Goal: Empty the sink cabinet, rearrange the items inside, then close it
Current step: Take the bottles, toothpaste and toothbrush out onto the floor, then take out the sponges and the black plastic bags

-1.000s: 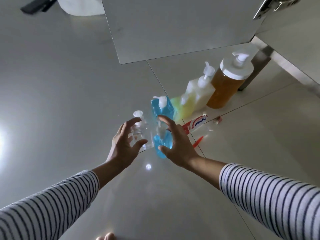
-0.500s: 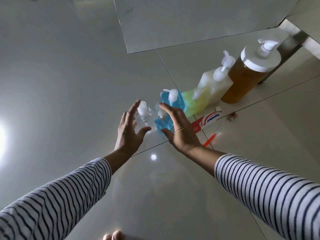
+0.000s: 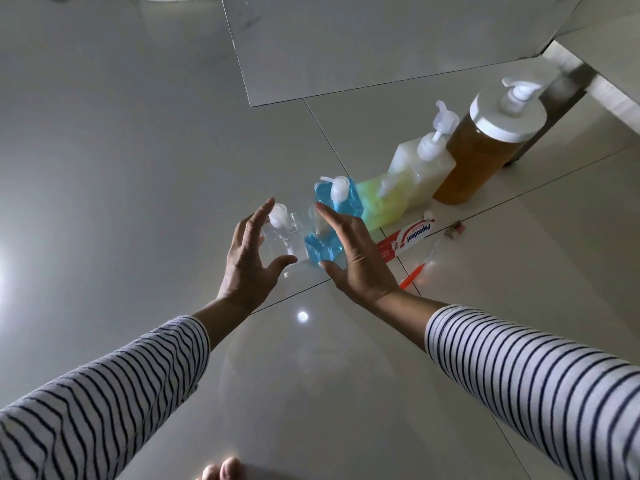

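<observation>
A row of pump bottles stands on the tiled floor: a clear empty one (image 3: 284,237), a low clear bottle with blue liquid (image 3: 320,249), a taller blue one (image 3: 341,197), a yellow-green one (image 3: 384,199), a white one (image 3: 420,171) and a large amber jar (image 3: 474,157) with a white lid. My left hand (image 3: 247,258) is spread open beside the clear bottle. My right hand (image 3: 353,258) is spread open just right of the low blue bottle, partly hiding it. Neither hand holds anything.
A red-and-white toothpaste tube (image 3: 405,239) and an orange toothbrush (image 3: 420,266) lie on the floor right of my right hand. The open cabinet door (image 3: 381,39) hangs at the top, with a metal cabinet leg (image 3: 550,109) at upper right. My toes (image 3: 221,472) show at the bottom edge.
Both hands have let go of the clear and the low blue bottles and opened out, fingers straightened. The two bottles now stand on the floor at the left end of the row.
</observation>
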`<state>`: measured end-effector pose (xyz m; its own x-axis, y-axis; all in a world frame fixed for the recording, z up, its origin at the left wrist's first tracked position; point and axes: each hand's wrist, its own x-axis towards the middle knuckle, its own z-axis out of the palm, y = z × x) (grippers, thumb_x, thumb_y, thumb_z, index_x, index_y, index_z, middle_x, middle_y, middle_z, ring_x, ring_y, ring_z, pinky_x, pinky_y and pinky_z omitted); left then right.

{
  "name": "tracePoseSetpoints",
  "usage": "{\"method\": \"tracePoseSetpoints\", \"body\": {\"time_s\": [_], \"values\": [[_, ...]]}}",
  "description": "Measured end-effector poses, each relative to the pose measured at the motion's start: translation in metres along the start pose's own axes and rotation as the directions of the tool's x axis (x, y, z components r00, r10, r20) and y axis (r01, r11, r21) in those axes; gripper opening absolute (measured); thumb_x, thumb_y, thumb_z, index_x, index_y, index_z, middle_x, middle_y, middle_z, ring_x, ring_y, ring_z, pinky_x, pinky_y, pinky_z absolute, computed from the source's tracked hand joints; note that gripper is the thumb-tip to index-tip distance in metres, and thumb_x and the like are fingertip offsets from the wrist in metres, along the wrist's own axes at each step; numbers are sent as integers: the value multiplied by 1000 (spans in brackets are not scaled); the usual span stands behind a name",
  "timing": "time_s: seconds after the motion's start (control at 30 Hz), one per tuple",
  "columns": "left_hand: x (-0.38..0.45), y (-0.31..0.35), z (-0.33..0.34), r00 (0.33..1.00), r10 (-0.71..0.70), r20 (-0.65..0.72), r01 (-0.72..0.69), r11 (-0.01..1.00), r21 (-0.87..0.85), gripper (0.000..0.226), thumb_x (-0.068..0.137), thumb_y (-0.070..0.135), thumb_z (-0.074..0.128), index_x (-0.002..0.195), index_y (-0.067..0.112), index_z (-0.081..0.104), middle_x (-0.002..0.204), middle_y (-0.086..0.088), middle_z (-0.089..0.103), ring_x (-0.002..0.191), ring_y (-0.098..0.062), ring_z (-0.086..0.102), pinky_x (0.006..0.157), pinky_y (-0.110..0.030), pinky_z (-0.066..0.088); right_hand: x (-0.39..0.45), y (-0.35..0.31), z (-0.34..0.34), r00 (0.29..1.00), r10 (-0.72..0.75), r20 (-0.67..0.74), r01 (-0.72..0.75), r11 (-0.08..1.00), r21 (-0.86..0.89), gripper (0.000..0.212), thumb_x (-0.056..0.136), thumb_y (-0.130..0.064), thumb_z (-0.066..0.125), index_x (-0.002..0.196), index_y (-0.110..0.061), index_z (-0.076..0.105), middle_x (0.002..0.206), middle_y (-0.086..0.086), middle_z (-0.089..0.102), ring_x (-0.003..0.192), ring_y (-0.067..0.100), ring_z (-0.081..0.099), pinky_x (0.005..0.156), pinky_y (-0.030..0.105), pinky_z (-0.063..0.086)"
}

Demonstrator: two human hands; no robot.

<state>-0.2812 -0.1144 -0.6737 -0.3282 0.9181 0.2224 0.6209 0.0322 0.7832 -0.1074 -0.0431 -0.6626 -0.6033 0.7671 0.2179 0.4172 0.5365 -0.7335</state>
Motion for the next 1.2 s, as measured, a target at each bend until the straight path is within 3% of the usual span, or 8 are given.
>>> {"method": "tracePoseSetpoints", "body": {"time_s": [0.1,0.23,0.33,0.43,0.53,0.9,1.03,1.2], "values": [[1,5,-9,999,31,17,-32,997,67,92,69,26,79,143,32,24,141,-5,39,127,-18,39,102,-40,39,0,-2,-9,1000,7,10,-7,1000,-28,80,80,-7,66,145,-28,24,132,9,43,114,2,37,90,4,35],[0,23,-24,994,97,59,-105,982,157,82,72,42,72,141,24,32,140,-11,41,126,-16,37,98,-37,34,-1,-7,-33,999,-26,35,30,992,-123,81,77,-18,67,144,-32,24,133,4,42,120,14,41,85,32,52],[5,38,-36,970,226,94,-240,955,174,60,88,47,52,138,17,37,136,-8,44,123,-2,34,101,-30,34,-5,-11,-58,998,-2,61,14,979,-203,74,80,-27,63,144,-31,25,140,5,39,123,20,44,87,37,53],[19,65,-40,926,351,139,-371,913,168,46,98,35,34,131,7,47,132,-11,49,124,1,38,105,-16,30,-9,-16,-94,997,40,68,-17,950,-312,62,87,-31,58,143,-22,33,146,5,38,132,21,38,99,37,43],[37,110,-29,889,391,237,-435,883,176,48,97,38,32,127,7,52,129,-12,52,118,-6,44,101,-25,36,-10,-20,-144,993,90,79,-50,910,-411,53,91,-33,53,139,-14,39,145,4,40,137,18,31,110,27,27],[89,327,99,732,442,518,-538,842,41,36,94,29,48,128,17,52,134,-5,50,120,-20,46,89,-20,28,-82,-7,-363,908,339,-247,-420,741,-524,47,90,-37,55,132,-16,50,134,4,51,122,21,49,102,30,39],[93,407,152,603,537,590,-661,750,-8,41,95,38,43,132,21,48,138,-3,46,128,-16,39,95,-21,24,-128,8,-437,855,369,-366,-516,683,-517,46,89,-35,58,129,-14,53,133,6,53,124,20,48,104,30,36],[105,487,206,563,577,592,-703,711,-23,46,95,40,41,136,20,43,140,-4,44,131,-18,36,103,-25,24,-165,23,-504,769,409,-492,-628,632,-454,44,88,-36,58,128,-17,55,130,7,55,123,22,48,103,29,34]]}}
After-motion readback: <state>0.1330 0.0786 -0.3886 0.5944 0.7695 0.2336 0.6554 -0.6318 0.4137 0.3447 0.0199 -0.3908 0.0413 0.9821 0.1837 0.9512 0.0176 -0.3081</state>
